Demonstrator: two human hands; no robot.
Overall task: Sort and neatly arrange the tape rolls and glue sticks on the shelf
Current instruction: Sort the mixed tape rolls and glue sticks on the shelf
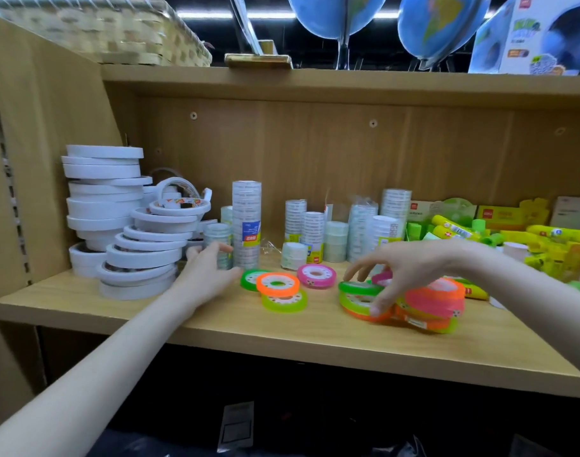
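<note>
My left hand [207,270] grips a short stack of clear tape rolls [217,237] beside a taller wrapped clear stack [246,222]. My right hand [404,272] pinches a green tape roll [359,288] atop a leaning pile of neon rolls [430,308]. Loose on the shelf [183,311] between my hands lie three overlapping neon rolls [278,288] and one pink roll [316,275]. White tape rolls [117,219] are piled at the left. More clear stacks [348,232] stand at the back. Yellow-green glue sticks [480,232] lie heaped at the right.
Yellow and white boxes [513,214] stand behind the glue sticks. The shelf's side wall [34,159] closes off the left. On the upper shelf are a wicker basket [117,31], globes [443,24] and a globe box [546,34]. Dark space lies below the shelf.
</note>
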